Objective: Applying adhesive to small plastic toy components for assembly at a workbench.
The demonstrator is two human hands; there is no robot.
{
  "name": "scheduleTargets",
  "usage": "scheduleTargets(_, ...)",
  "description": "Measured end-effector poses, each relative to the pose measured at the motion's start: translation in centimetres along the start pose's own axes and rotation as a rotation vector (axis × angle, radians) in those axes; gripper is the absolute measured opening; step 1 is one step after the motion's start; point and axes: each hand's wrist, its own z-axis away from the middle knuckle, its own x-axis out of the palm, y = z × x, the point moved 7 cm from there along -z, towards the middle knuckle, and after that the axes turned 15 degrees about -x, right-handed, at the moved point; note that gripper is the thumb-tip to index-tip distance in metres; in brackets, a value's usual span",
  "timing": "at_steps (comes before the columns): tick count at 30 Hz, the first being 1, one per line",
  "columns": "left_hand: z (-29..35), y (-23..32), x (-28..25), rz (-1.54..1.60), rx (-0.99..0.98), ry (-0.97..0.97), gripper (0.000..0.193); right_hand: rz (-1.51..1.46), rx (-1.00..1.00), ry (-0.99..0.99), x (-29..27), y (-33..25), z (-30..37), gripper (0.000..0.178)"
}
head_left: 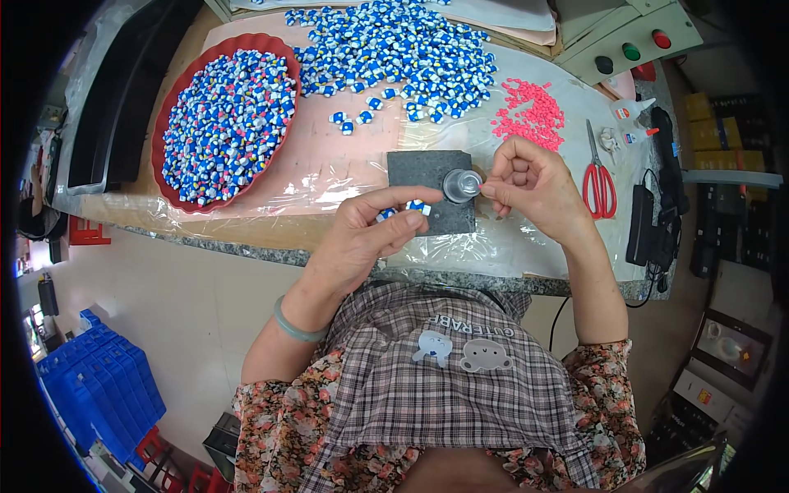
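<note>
My left hand (362, 234) is closed on small blue-and-white molded pieces (417, 206), one pinched between thumb and forefinger and another showing farther back between the fingers. Its forefinger points toward a small clear cup (462, 186) standing on a dark grey mat (411, 168). At the right side of that cup, my right hand (530, 185) is pinched shut. A tiny pink piece (481, 188) shows at its fingertips, close to the cup's rim. What the cup contains is hard to make out.
A red scalloped tray (161, 135) full of blue-and-white pieces, some with pink, stands at left. Loose blue-and-white pieces (386, 49) are heaped at the back, beside scattered pink pieces (530, 115). Red-handled scissors (600, 189) and small bottles (629, 108) lie right.
</note>
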Motion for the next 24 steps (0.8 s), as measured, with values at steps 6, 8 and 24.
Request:
scheduleTargets(6,-0.1,0.0,0.4,0.009,0.008,0.003,0.031,0.015,-0.039,0.027,0.4,-1.4,0.4,0.019)
scheduleTargets(8,-0.2,0.3,0.8,-0.117,0.041,0.058,0.028,-0.027,-0.057,0.047,0.7,-1.7,0.7,0.018)
scheduleTargets(24,0.4,1.2,2.5,-0.498,0.355,0.271,0.016,-0.152,-0.113,0.044,3.4,-1.8,1.9,0.019)
